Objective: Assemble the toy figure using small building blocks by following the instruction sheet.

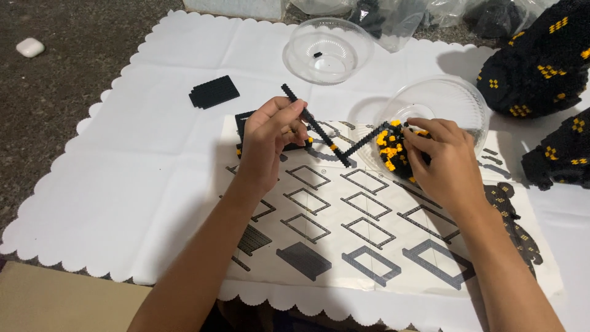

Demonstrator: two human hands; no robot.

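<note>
Right hand [445, 161] covering part of black-and-yellow brick pile [393, 150] in near bowl [458, 98]. Large black brick model [541, 58] running off right edge. Clear bags [405, 15] cropping at far edge, contents possibly bricks. Tiny piece [317, 55] in far bowl [326, 49] too small to identify.

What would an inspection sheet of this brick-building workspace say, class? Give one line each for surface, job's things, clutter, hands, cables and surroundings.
Surface: white scalloped cloth over a dark speckled floor, with an instruction sheet on top.
Job's things: L-shaped black brick frame; clear bowl of black and yellow bricks.
Clutter: second clear bowl holding one black piece; black plate stack; small white case.
Hands: left hand pinches the frame; right hand reaches into the bricks.
Cables: nothing seen.
Surroundings: black and yellow built sections at right; plastic bags at top; brown cardboard at lower left.
</note>
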